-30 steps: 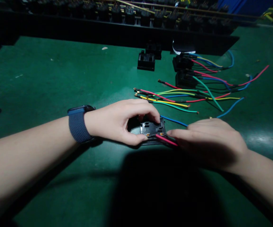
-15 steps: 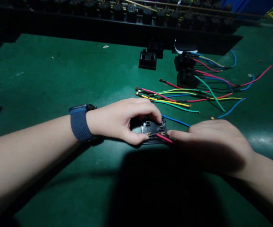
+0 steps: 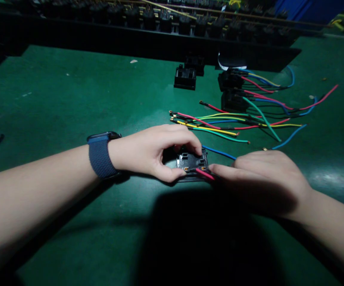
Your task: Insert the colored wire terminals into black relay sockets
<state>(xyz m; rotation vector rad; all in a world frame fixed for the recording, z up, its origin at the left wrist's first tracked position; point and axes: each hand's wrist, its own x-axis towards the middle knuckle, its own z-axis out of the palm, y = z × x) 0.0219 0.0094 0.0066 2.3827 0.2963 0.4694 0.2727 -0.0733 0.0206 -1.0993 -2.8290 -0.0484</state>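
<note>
A small black plastic socket housing (image 3: 191,161) with brass-coloured terminals lies on the green surface. My left hand (image 3: 166,149) grips it, thumb at the near left corner and fingers over the far side. From the right, my right hand (image 3: 261,178) reaches in with its index finger beside the housing's near right corner. A red wire (image 3: 205,174) runs from the housing toward that hand, which is curled around it; its fingertips are partly in shadow. A blue wire (image 3: 219,151) passes from behind the housing toward the right hand's knuckles.
Loose red, yellow, green and blue wires (image 3: 216,126) with metal ends lie beyond my hands. Two wired black housings (image 3: 233,99) sit behind them, and a bare black housing (image 3: 184,77) stands farther left. A long dark rack (image 3: 115,43) spans the back.
My right hand has shifted slightly left in the view, along with the red wire. My left hand keeps its grip on the housing. The background has moved a little with the camera.
</note>
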